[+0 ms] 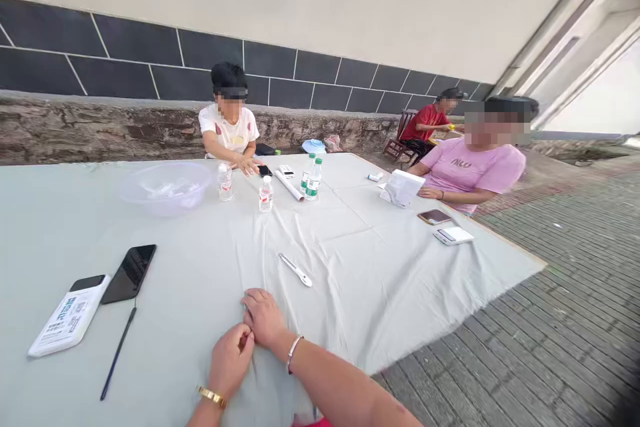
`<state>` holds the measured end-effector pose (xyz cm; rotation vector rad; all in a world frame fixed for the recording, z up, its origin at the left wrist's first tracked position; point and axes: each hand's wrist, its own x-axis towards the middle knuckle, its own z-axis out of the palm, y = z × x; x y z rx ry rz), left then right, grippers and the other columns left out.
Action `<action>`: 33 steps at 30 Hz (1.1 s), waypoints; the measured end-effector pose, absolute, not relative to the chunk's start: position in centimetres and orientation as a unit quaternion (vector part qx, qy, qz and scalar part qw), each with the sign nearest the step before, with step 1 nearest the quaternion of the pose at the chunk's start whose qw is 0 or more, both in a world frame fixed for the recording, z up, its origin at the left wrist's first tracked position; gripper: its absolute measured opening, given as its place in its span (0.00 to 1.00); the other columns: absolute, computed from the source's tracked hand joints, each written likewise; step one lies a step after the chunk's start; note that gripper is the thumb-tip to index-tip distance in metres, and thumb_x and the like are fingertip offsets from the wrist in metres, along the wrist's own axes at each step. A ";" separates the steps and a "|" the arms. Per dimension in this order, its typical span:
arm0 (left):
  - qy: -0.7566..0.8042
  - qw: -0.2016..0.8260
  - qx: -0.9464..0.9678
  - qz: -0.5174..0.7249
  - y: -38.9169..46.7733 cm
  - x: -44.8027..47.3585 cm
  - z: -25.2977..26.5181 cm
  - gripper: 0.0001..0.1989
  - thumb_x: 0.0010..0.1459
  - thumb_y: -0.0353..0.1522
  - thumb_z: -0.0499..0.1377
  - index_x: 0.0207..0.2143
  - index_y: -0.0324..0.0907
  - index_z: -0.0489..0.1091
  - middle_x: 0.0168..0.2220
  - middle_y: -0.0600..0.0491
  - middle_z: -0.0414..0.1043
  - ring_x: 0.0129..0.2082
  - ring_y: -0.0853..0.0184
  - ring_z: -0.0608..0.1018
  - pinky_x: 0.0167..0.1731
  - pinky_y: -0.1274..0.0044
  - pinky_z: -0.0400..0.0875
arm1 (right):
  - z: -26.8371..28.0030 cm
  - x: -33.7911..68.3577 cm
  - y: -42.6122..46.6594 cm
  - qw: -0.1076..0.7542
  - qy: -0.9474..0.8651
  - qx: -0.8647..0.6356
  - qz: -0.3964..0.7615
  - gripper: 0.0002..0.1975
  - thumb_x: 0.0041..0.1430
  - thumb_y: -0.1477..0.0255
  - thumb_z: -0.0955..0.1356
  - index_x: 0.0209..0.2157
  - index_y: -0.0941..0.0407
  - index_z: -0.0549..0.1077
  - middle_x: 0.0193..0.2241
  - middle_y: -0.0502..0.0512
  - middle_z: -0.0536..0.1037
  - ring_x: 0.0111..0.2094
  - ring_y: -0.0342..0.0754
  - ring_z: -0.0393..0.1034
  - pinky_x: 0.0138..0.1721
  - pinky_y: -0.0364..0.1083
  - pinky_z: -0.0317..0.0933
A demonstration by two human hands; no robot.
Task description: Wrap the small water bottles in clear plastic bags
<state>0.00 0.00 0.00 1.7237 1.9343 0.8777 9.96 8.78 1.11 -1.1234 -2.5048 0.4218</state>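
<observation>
My left hand (230, 357), with a gold-coloured band at the wrist, rests on the pale table cover (190, 320), its fingers curled in and the thumb against the forefinger. Touching it is my right hand (266, 317), which wears a silver bangle; its fingers are bent down onto the cover. I see nothing held in either hand, though the undersides are hidden. A slim white tool (295, 270) with a dark slot lies just beyond my right hand. To the left are a black phone (131, 273), a dark thin strap (119, 353) and a white flat package (70, 317) with blue print.
Across the table are a clear plastic basin (167, 190), two small bottles (266, 195), two green-capped bottles (313, 180) and a white roll (289, 185). People sit behind and at right, near a white box (405, 185), a phone (434, 217) and a white flat device (454, 235).
</observation>
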 end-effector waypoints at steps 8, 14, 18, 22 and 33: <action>0.686 0.191 0.621 0.328 0.0 0.2 -0.2 0.10 0.57 0.33 0.49 0.23 0.43 0.62 0.21 0.57 0.66 0.22 0.70 0.68 0.26 0.80 0.59 | 1.1 10.1 8.8 0.176 -0.886 -0.398 0.159 0.13 0.58 0.74 0.64 0.45 0.55 0.72 0.49 0.54 0.71 0.52 0.48 0.60 0.55 0.48 0.54; 0.679 0.193 0.623 0.337 -0.1 0.0 -0.4 0.10 0.57 0.34 0.49 0.23 0.43 0.61 0.20 0.58 0.65 0.21 0.71 0.67 0.25 0.80 0.59 | 0.8 10.1 8.7 0.181 -0.886 -0.396 0.161 0.13 0.57 0.74 0.64 0.45 0.54 0.71 0.49 0.54 0.70 0.52 0.48 0.60 0.55 0.48 0.54; 0.679 0.188 0.623 0.341 -0.2 0.0 -0.4 0.10 0.57 0.34 0.49 0.23 0.44 0.61 0.20 0.59 0.65 0.21 0.71 0.67 0.24 0.80 0.59 | 0.7 10.1 8.7 0.181 -0.887 -0.394 0.158 0.13 0.57 0.75 0.64 0.45 0.54 0.71 0.50 0.54 0.70 0.53 0.48 0.59 0.54 0.47 0.54; 0.683 0.188 0.620 0.337 -0.2 0.0 -0.2 0.10 0.57 0.34 0.49 0.23 0.44 0.61 0.19 0.59 0.64 0.20 0.71 0.67 0.24 0.80 0.59 | 0.6 10.0 8.8 0.182 -0.888 -0.391 0.161 0.14 0.57 0.75 0.64 0.45 0.54 0.71 0.50 0.54 0.70 0.53 0.48 0.59 0.54 0.48 0.54; 0.691 0.184 0.613 0.336 0.0 0.4 0.6 0.10 0.56 0.32 0.49 0.22 0.43 0.60 0.20 0.57 0.64 0.21 0.71 0.67 0.24 0.80 0.58 | 1.3 10.1 8.8 0.182 -0.880 -0.397 0.188 0.13 0.56 0.76 0.64 0.44 0.54 0.71 0.50 0.55 0.70 0.53 0.48 0.59 0.55 0.49 0.54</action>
